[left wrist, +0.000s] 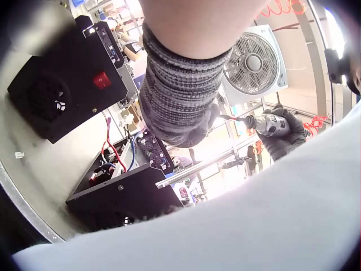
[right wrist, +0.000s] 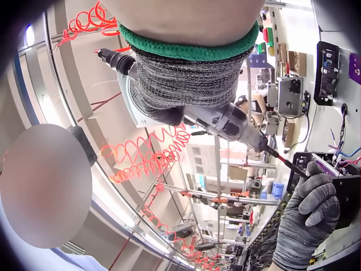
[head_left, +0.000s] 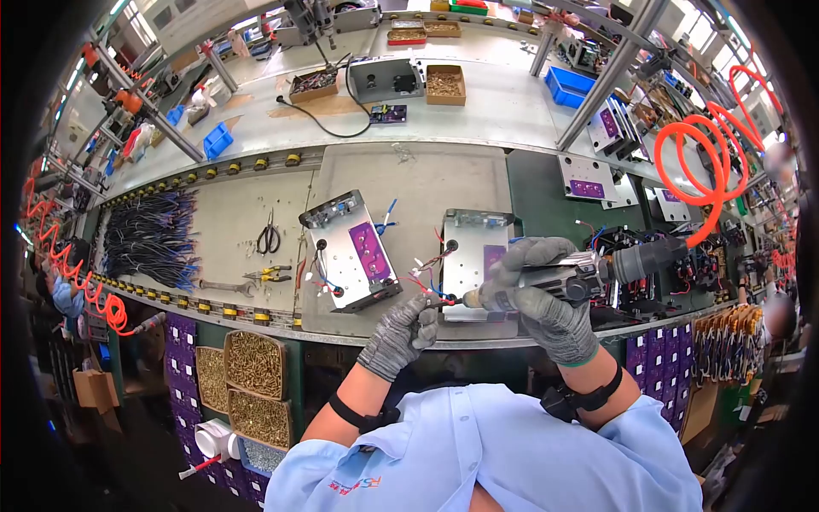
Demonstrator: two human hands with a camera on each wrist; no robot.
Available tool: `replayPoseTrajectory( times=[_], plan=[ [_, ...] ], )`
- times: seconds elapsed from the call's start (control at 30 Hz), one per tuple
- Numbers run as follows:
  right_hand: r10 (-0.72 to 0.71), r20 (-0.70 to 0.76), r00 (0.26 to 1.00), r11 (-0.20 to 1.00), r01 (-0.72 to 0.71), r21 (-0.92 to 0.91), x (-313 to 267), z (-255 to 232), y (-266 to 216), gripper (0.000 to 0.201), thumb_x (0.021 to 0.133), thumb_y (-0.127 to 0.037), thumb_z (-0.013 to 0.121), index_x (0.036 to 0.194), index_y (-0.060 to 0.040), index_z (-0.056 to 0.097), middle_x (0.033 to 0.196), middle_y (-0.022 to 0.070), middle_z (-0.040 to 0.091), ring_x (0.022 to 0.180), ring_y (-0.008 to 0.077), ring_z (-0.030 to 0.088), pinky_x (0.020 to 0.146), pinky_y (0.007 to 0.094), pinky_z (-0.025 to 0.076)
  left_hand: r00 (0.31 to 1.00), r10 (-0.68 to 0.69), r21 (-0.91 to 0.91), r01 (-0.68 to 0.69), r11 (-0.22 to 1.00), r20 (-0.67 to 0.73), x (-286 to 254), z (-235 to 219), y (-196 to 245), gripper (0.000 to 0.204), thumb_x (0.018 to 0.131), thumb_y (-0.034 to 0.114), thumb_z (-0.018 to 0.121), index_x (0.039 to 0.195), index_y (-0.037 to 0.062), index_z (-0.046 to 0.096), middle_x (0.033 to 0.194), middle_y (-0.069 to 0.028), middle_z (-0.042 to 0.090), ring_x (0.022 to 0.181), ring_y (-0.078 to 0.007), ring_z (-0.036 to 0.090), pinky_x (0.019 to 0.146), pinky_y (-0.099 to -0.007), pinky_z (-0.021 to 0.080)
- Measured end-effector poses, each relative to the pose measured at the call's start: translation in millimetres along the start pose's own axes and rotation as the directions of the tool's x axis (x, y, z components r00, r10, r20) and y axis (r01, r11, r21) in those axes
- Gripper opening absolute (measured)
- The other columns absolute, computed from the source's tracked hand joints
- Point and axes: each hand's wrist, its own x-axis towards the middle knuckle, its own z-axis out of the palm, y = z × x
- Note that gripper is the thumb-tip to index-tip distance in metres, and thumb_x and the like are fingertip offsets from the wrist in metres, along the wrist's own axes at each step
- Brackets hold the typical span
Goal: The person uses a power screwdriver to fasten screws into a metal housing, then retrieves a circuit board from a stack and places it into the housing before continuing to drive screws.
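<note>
My gloved right hand (head_left: 554, 324) grips an air screwdriver (head_left: 559, 280), held sideways with its bit pointing left. The dark driver bit (right wrist: 286, 164) has a red band. At the bit's tip, my gloved left hand (head_left: 401, 334) pinches with thumb and forefinger, the other fingers curled; any small part there is hidden by the glove. Behind the bit lies a metal power supply case (head_left: 461, 277) with a purple label, loose wires at its left side and a circuit board at its far end. A second such case (head_left: 341, 243) sits tilted to its left.
Pliers (head_left: 269, 274), black-handled cutters (head_left: 269, 237) and a wrench (head_left: 226, 286) lie left, beside a heap of cables (head_left: 149, 239). Boxes of brass screws (head_left: 254, 365) stand below the bench edge. An orange coiled air hose (head_left: 712, 171) hangs at right, above wired parts (head_left: 631, 282).
</note>
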Motion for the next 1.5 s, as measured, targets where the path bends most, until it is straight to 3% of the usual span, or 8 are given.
replayPoseTrajectory(
  times=[0.07, 0.17, 0.4, 0.57, 0.8, 1.0, 1.27, 1.5],
  plan=[
    [-0.003, 0.003, 1.0, 1.0, 0.003, -0.002, 1.1, 4.0, 0.6, 0.04, 0.082, 0.009, 0.073, 0.117, -0.0064, 0.059, 0.115, 0.0154, 0.061, 0.108, 0.0222, 0.061, 0.086, 0.0448, 0.059, 1.0, 0.018, 0.01, -0.018, 1.0, 0.004, -4.2, 3.5, 0.9, 0.025, 0.104, 0.029, 0.056, 0.113, 0.0059, 0.06, 0.074, -0.0007, 0.057, 0.054, -0.0145, 0.055, 0.042, -0.024, 0.042],
    [-0.02, -0.007, 1.0, 1.0, 0.02, -0.015, 1.4, 8.8, 2.6, 0.04, 0.082, 0.009, 0.073, 0.116, -0.0058, 0.059, 0.115, 0.0157, 0.061, 0.108, 0.0226, 0.062, 0.088, 0.0455, 0.059, 0.998, 0.002, -0.028, 0.0, 1.0, 0.057, -7.9, 9.9, 2.9, 0.021, 0.104, 0.03, 0.057, 0.101, 0.0107, 0.063, 0.075, -0.0006, 0.063, 0.057, -0.0155, 0.057, 0.041, -0.0242, 0.04],
    [-0.014, 0.031, 0.999, 0.997, 0.016, -0.075, 1.7, 9.0, 9.4, 0.038, 0.082, 0.008, 0.074, 0.115, -0.0054, 0.06, 0.113, 0.0166, 0.062, 0.104, 0.0235, 0.065, 0.091, 0.0451, 0.059, 1.0, 0.003, -0.018, -0.004, 1.0, -0.01, -9.3, 4.4, -2.2, 0.025, 0.105, 0.031, 0.055, 0.113, 0.0072, 0.059, 0.07, 0.0002, 0.056, 0.051, -0.0146, 0.054, 0.039, -0.024, 0.039],
    [0.014, 0.054, 0.998, 0.994, -0.008, -0.113, -0.7, 20.2, 5.1, 0.036, 0.083, 0.009, 0.072, 0.114, -0.0056, 0.06, 0.114, 0.016, 0.062, 0.103, 0.0229, 0.065, 0.091, 0.0437, 0.058, 1.0, 0.015, -0.027, -0.015, 1.0, -0.014, -10.6, -1.3, -8.3, 0.021, 0.105, 0.032, 0.054, 0.102, 0.0124, 0.058, 0.068, 0.0001, 0.057, 0.05, -0.0158, 0.055, 0.038, -0.0248, 0.04],
    [0.031, 0.054, 0.998, 0.997, -0.027, -0.078, -6.2, 13.7, 3.9, 0.037, 0.084, 0.009, 0.07, 0.116, -0.0067, 0.059, 0.115, 0.0145, 0.061, 0.104, 0.0221, 0.065, 0.094, 0.0419, 0.056, 0.999, 0.027, -0.086, -0.028, 0.996, -0.02, -9.5, 9.2, -11.4, 0.028, 0.104, 0.033, 0.056, 0.102, 0.0067, 0.065, 0.068, 0.0011, 0.057, 0.051, -0.0142, 0.053, 0.039, -0.0241, 0.043],
    [0.008, 0.083, 0.997, 0.996, -0.001, -0.085, -8.3, 9.9, 3.2, 0.036, 0.084, 0.01, 0.07, 0.114, -0.0069, 0.058, 0.114, 0.0137, 0.06, 0.104, 0.0208, 0.064, 0.095, 0.0426, 0.056, 0.997, 0.062, 0.008, -0.061, 0.998, -0.047, -6.2, 12.3, -15.4, 0.029, 0.105, 0.033, 0.055, 0.103, 0.0051, 0.064, 0.065, 0.0015, 0.055, 0.049, -0.0147, 0.053, 0.038, -0.0249, 0.039],
    [0.013, 0.048, 0.999, 0.994, -0.007, -0.111, -14.0, 6.3, 5.3, 0.035, 0.085, 0.013, 0.068, 0.113, -0.0061, 0.058, 0.117, 0.0151, 0.061, 0.105, 0.0221, 0.066, 0.096, 0.0433, 0.056, 0.96, 0.143, 0.244, -0.083, 0.966, -0.239, -2.2, 21.8, -17.4, 0.028, 0.104, 0.032, 0.057, 0.102, 0.0046, 0.064, 0.06, 0.0009, 0.051, 0.044, -0.0149, 0.05, 0.036, -0.0248, 0.036],
    [0.017, 0.061, 0.998, 0.993, -0.01, -0.114, -14.7, 7.0, 3.9, 0.035, 0.085, 0.013, 0.067, 0.113, -0.0059, 0.058, 0.117, 0.0151, 0.061, 0.106, 0.0217, 0.065, 0.096, 0.0423, 0.057, 0.943, 0.21, 0.369, -0.104, 0.923, -0.26, 0.6, 29.8, -19.0, 0.028, 0.104, 0.031, 0.058, 0.107, 0.0045, 0.065, 0.061, 0.0011, 0.05, 0.042, -0.013, 0.046, 0.036, -0.0239, 0.036]
  ],
)
